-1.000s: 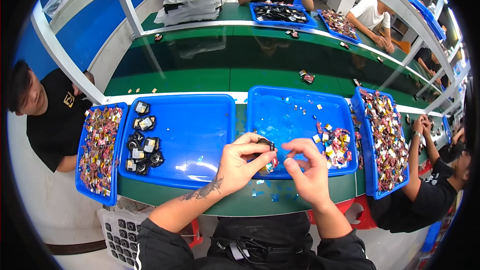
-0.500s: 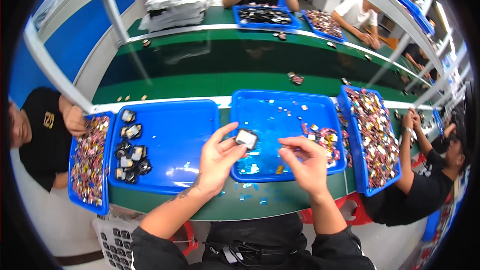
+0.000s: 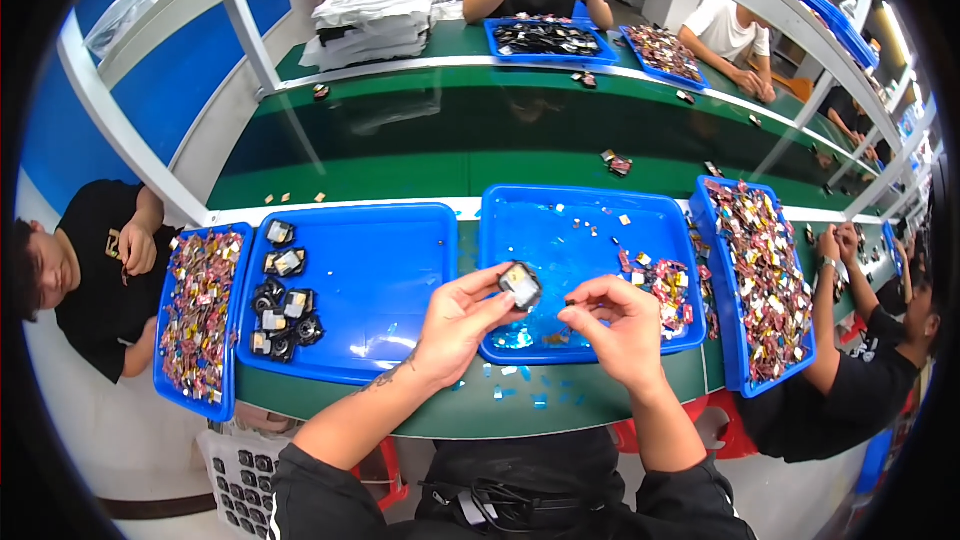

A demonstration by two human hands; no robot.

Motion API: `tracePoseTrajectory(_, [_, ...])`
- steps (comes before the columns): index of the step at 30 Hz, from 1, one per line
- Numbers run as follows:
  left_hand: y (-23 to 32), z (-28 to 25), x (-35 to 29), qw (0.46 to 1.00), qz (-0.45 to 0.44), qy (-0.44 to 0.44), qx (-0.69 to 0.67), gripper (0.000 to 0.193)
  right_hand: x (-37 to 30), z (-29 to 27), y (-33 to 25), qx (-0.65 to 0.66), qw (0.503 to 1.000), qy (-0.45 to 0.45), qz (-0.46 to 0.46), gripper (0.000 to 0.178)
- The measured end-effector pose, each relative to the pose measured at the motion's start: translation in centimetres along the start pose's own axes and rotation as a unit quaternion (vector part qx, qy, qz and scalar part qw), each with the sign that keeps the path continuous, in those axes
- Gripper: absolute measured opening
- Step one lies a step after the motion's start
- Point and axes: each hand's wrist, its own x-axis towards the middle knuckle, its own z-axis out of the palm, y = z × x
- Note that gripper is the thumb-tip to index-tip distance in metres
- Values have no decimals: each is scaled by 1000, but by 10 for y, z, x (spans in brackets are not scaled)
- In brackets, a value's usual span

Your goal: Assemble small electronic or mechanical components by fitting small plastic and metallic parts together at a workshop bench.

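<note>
Between the thumb and fingers of my left hand [image 3: 455, 330] is a small black housing [image 3: 521, 286] with a pale silver square on its face. It is held tilted over the near left part of a blue tray [image 3: 580, 196]. Just to its right, my right hand [image 3: 622, 332] is closed in a pinch, thumb against forefinger. A tiny dark bit shows at those fingertips, too small to name. Small reddish parts with silver and yellow pieces [image 3: 665, 285] lie in the tray's right side, and blue film scraps are scattered in it.
To the left, another blue tray [image 3: 385, 270] holds several similar black housings [image 3: 290, 305]. Trays heaped with small parts [image 3: 200, 315] [image 3: 755, 280] stand at both ends. Metal posts [image 3: 250, 45] frame the green bench. Co-workers sit left, right and opposite.
The view has shifted slightly, so the scene sits further right. My left hand has turned the housing a little, and my right thumb and forefinger have closed together.
</note>
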Motion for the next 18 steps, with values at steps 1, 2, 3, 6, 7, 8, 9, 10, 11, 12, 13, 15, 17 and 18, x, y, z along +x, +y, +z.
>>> tracePoseTrajectory(1, [-3, 1, -1, 999, 10, -8, 39, 43, 2, 4, 1, -54, 997, 21, -50, 14])
tracePoseTrajectory(2, [-5, 1, -2, 997, 19, -16, 78, 45, 5, 9, 1, -51, 997, 15, -51, 14])
tracePoseTrajectory(3, [-7, 0, -3, 991, 27, -22, 132, 46, 7, 12, 1, -95, 992, 22, -76, 14])
tracePoseTrajectory(6, [-11, 0, -5, 991, 35, -28, 126, 45, 8, 25, 4, -105, 991, 17, -85, 14])
tracePoseTrajectory(7, [-11, 1, -5, 991, 35, -27, 125, 45, 7, 28, 4, -104, 991, 8, -82, 14])
tracePoseTrajectory(8, [-11, 1, -5, 992, 58, -29, 113, 44, 7, 30, 4, -103, 992, -1, -79, 14])
tracePoseTrajectory(9, [-11, 2, -4, 991, 81, -31, 100, 44, 6, 30, 3, -106, 991, -6, -76, 14])
tracePoseTrajectory(10, [-9, 1, -3, 991, 81, -30, 99, 44, 6, 30, 3, -106, 991, -7, -76, 14])
tracePoseTrajectory(11, [-7, 0, -2, 992, 67, -35, 98, 44, 6, 29, 2, -117, 988, -17, -101, 14])
tracePoseTrajectory(12, [-7, -1, -2, 993, 52, -39, 95, 44, 5, 28, 1, -128, 984, -29, -124, 14])
tracePoseTrajectory(13, [-7, 0, -3, 994, 52, -37, 93, 44, 4, 27, -1, -129, 984, -31, -123, 14])
tracePoseTrajectory(15, [-8, 0, -2, 992, 55, -45, 100, 44, 5, 24, -6, -169, 968, -45, -178, 11])
tracePoseTrajectory(17, [-7, 2, -4, 993, 50, -45, 97, 43, 5, 22, -6, -197, 963, -36, -179, 12])
tracePoseTrajectory(18, [-6, 3, -5, 993, 45, -44, 95, 43, 5, 21, -6, -223, 957, -27, -181, 12])
